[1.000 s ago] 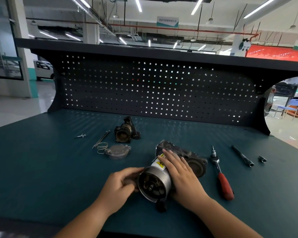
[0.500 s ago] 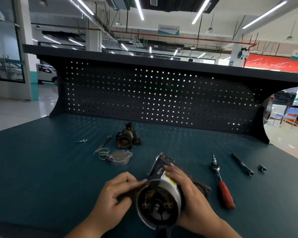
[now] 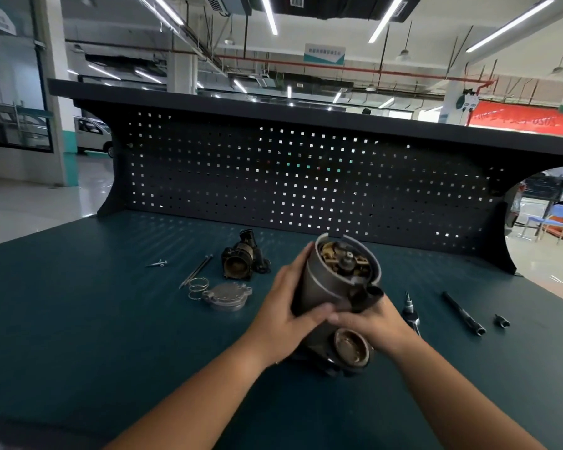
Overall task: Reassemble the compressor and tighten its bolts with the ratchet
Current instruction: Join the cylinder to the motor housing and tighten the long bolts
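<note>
Two bare forearms come in from the near edge and meet over the middle of the teal bench top.

Left hand: fingers curled round the left side of the compressor, thumb lying across its front. Firm hold.

Right hand: fingers wrapped round the lower right of the same body, just under a dark stub fitting. Thumb tips of both hands nearly touch on the front.

Compressor stands near upright between the hands, at bench centre. The silver cylinder points up with its open end tilted slightly toward the camera, and brass-coloured parts and a centre shaft show inside. A round, rusty-brown port faces the camera at the low end. Cannot tell whether the base rests on the bench or is lifted just clear.

Right of the hands is the ratchet. Only its head and neck show; the handle is hidden behind the right wrist. Further right lies a dark extension bar, then a small socket, each apart from the next.

Left of the hands a round cover plate lies flat, with a wire spring touching its left edge. Beyond these are two long thin bolts side by side and a small screw further left. A dark housing piece sits just behind the plate.

At the far side a black pegboard backs the bench.
</note>
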A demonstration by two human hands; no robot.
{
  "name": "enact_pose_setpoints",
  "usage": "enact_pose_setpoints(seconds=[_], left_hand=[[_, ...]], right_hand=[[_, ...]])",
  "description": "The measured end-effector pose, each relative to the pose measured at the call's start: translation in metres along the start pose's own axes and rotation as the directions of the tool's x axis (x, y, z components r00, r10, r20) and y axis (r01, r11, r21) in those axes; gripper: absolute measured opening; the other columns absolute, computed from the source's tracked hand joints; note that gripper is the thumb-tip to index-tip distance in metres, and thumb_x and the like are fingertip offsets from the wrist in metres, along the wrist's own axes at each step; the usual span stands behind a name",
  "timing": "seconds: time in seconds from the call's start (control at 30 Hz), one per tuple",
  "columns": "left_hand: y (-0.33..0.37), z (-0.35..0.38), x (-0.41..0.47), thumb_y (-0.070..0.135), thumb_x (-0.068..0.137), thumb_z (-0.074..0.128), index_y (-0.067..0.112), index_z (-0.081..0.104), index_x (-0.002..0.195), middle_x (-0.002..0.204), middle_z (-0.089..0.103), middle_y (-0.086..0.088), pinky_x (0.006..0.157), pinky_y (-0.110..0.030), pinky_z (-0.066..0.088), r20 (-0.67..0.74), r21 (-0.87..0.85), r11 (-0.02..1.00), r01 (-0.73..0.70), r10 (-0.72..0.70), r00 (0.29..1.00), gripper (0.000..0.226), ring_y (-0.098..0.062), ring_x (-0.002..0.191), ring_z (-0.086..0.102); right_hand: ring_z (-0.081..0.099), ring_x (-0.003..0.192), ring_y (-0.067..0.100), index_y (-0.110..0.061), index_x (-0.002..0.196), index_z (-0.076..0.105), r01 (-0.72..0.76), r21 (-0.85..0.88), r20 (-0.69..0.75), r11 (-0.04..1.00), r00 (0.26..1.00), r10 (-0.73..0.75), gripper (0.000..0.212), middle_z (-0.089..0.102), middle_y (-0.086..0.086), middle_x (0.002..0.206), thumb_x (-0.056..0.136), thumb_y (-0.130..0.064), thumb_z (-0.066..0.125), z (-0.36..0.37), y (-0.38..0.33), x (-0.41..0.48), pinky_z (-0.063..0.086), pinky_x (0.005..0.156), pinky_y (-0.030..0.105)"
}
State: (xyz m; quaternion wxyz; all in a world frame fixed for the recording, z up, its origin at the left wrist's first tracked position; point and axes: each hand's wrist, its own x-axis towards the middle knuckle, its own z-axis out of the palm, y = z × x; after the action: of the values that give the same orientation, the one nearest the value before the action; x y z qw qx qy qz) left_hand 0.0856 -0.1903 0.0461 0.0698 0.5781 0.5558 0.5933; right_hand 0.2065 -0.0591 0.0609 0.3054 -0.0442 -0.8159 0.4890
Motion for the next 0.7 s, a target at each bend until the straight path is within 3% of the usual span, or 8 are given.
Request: enact_pose_setpoints(seconds=[0.1,0.23,0.33,0.43,0.57,0.63,0.7], left_hand=[[-0.004,0.004,0.013,0.055,0.077,0.059,0.036,0.020,0.147,0.146,0.034,0.010,0.111,-0.034,0.034,-0.037,0.000,0.999,0.049,-0.049,0.998,0.082,0.001,0.133,0.035],[-0.008,0.006,0.019,0.051,0.079,0.060,0.049,0.020,0.141,0.141,0.034,0.016,0.111,-0.031,0.034,-0.063,0.013,0.997,0.077,-0.076,0.995,0.074,0.004,0.130,0.035],[-0.006,0.006,0.020,0.049,0.078,0.061,0.053,0.019,0.137,0.142,0.033,0.013,0.111,-0.034,0.034,-0.057,-0.002,0.996,0.086,-0.086,0.995,0.072,-0.001,0.131,0.035],[-0.004,0.001,0.020,0.046,0.080,0.066,0.053,0.020,0.138,0.147,0.033,0.008,0.111,-0.037,0.035,-0.016,-0.027,0.995,0.096,-0.096,0.995,0.074,-0.005,0.133,0.037],[-0.003,-0.011,0.018,0.036,0.086,0.065,0.060,0.022,0.134,0.144,0.040,0.015,0.108,-0.027,0.038,0.068,0.003,0.997,0.076,-0.076,0.995,0.069,0.004,0.129,0.040],[-0.007,-0.020,0.017,0.039,0.084,0.060,0.057,0.031,0.131,0.138,0.046,0.017,0.103,-0.022,0.040,0.064,0.052,0.997,0.055,-0.059,0.996,0.058,0.006,0.125,0.044],[-0.018,-0.036,0.017,0.034,0.086,0.055,0.043,0.048,0.123,0.126,0.055,0.011,0.099,-0.027,0.043,-0.079,0.151,0.988,0.019,-0.007,0.997,0.039,-0.001,0.119,0.051]], right_hand=[[0.065,0.093,-0.001,-0.009,0.113,0.053,-0.055,0.063,-0.017,0.997,0.998,0.056,0.060,0.065,0.001,0.107,0.058,-0.013,0.075,-0.006,0.011,0.016,0.050,0.076,0.016],[0.066,0.101,0.010,-0.022,0.111,0.056,-0.105,0.123,0.002,0.987,0.994,0.105,0.068,0.070,-0.005,0.106,0.049,-0.037,0.081,-0.009,0.022,0.024,0.052,0.078,0.023],[0.065,0.098,0.001,-0.024,0.111,0.054,-0.102,0.114,-0.018,0.988,0.994,0.104,0.074,0.071,-0.010,0.101,0.046,-0.045,0.083,-0.006,0.028,0.023,0.051,0.075,0.016],[0.063,0.093,-0.009,-0.027,0.109,0.052,-0.066,0.099,-0.080,0.993,0.994,0.074,0.063,0.064,-0.013,0.105,0.054,-0.043,0.078,-0.001,0.033,0.018,0.048,0.072,0.010],[0.059,0.097,-0.014,-0.030,0.111,0.048,0.013,0.042,-0.156,0.999,0.988,-0.007,0.064,0.063,-0.021,0.106,0.057,-0.056,0.072,0.006,0.036,0.009,0.049,0.079,0.012],[0.057,0.099,-0.015,-0.029,0.113,0.047,0.068,0.025,-0.176,0.997,0.982,-0.062,0.058,0.061,-0.019,0.109,0.065,-0.054,0.069,0.009,0.039,0.004,0.045,0.079,0.006],[0.056,0.102,-0.015,-0.028,0.114,0.047,0.093,0.014,-0.180,0.996,0.980,-0.089,0.050,0.065,-0.020,0.106,0.073,-0.049,0.065,0.010,0.044,-0.001,0.042,0.081,0.004]])
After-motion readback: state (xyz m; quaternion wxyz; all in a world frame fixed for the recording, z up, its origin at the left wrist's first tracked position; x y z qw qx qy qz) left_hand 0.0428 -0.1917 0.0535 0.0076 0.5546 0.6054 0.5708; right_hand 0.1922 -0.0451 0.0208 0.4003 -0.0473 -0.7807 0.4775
